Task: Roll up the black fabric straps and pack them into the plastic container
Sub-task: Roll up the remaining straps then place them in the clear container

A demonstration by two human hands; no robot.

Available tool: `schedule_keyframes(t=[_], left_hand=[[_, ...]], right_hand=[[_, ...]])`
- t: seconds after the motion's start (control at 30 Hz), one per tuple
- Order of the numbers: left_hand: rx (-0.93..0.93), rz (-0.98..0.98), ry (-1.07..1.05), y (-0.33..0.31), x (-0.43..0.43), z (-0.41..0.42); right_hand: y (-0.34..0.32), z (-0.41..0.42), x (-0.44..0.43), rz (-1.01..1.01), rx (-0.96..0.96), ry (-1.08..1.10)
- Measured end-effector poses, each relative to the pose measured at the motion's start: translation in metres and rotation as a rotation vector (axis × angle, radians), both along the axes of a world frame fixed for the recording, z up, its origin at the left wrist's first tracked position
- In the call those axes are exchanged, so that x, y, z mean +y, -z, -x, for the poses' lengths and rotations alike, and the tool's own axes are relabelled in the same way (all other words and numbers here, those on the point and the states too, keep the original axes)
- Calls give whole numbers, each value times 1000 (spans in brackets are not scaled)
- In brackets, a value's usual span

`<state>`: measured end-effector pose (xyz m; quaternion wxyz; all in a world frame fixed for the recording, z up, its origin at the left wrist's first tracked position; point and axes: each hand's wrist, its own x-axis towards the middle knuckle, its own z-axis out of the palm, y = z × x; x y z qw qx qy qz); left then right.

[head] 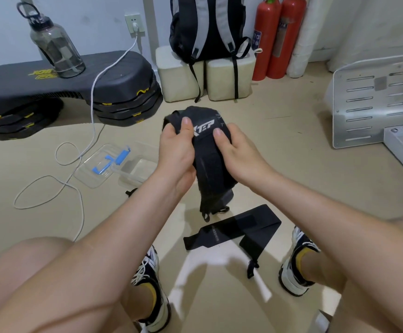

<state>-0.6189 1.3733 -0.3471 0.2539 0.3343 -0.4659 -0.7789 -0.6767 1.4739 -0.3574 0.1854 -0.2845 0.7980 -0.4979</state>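
You are holding one black strap (pixel 210 164) up in front of you with both hands. Your left hand (pixel 176 152) is wrapping round its upper edge with the thumb pressing on the front, and your right hand (pixel 239 152) is pinching the other edge, thumb beside the white lettering. The fabric is draping and bunching below your hands, so it is likely behaving as soft, light and limp, with nothing fragile about it. A loose roll will probably be springing open, so taking hold across the full width near one end and keeping tension with the thumbs looks best. The small loop is dangling at the bottom.

A second strap (pixel 234 229) is lying flat on the floor (pixel 291 176) below your hands, between your shoes. The plastic container (pixel 138 170) is sitting open on the floor just left of and below your left hand, its lid (pixel 99 164) with blue clips beside it, further left.

A white cable (pixel 92 111) is looping across the floor to the left. Beyond your hands, a backpack (pixel 207 25) is resting on pale blocks, with red fire extinguishers (pixel 277 39) to its right.
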Motion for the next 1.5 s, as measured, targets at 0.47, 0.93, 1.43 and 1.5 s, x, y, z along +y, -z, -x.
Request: schedule_keyframes(t=[0.47, 0.93, 1.43, 1.5], left_hand=[[-117, 548, -21, -4, -5, -5], [-100, 394, 180, -24, 2, 1], [-541, 606, 547, -15, -23, -11], [-489, 501, 563, -15, -18, -12]], right_hand=[[-11, -2, 6, -149, 334, -37], [-16, 8, 10, -293, 66, -146], [-23, 20, 17, 251, -765, -33], [-22, 21, 17, 242, -846, -35]])
